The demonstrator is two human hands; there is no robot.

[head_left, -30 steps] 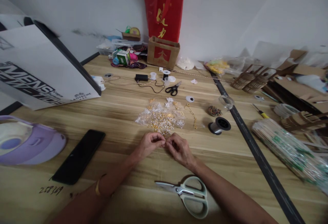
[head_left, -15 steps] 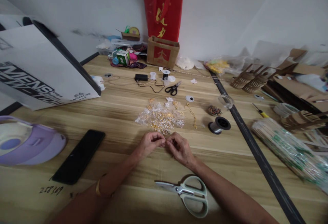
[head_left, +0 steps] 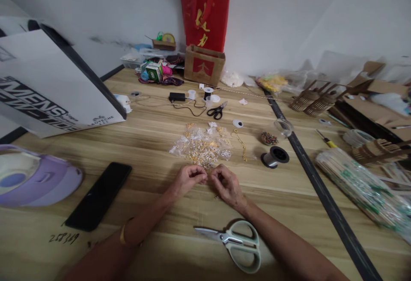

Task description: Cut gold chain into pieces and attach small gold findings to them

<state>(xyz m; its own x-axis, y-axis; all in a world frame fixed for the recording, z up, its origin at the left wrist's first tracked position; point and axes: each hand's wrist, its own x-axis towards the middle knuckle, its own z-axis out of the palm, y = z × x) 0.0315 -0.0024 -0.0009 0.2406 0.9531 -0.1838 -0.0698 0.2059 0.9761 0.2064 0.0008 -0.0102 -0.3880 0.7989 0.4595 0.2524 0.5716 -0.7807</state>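
My left hand [head_left: 188, 180] and my right hand [head_left: 226, 183] meet fingertip to fingertip on the wooden table [head_left: 154, 144], both pinched shut on something too small to make out. Just beyond them lies a heap of small clear bags with gold and silver findings [head_left: 202, 146]. A short gold chain [head_left: 241, 144] lies to the right of the heap. Grey-green scissors [head_left: 236, 244] rest near my right forearm. A gold bangle [head_left: 122, 234] sits on my left wrist.
A black phone [head_left: 99, 195] and a purple container [head_left: 28, 182] lie at the left, beside a white shopping bag [head_left: 48, 88]. A wire spool [head_left: 275, 157], a bead dish [head_left: 269, 139], black scissors [head_left: 217, 111] and a red bag [head_left: 204, 17] stand beyond. Cardboard pieces and bagged sticks [head_left: 362, 186] fill the right.
Both hands stay together in the same spot; the right hand's fingers have shifted slightly. Nothing else has moved.
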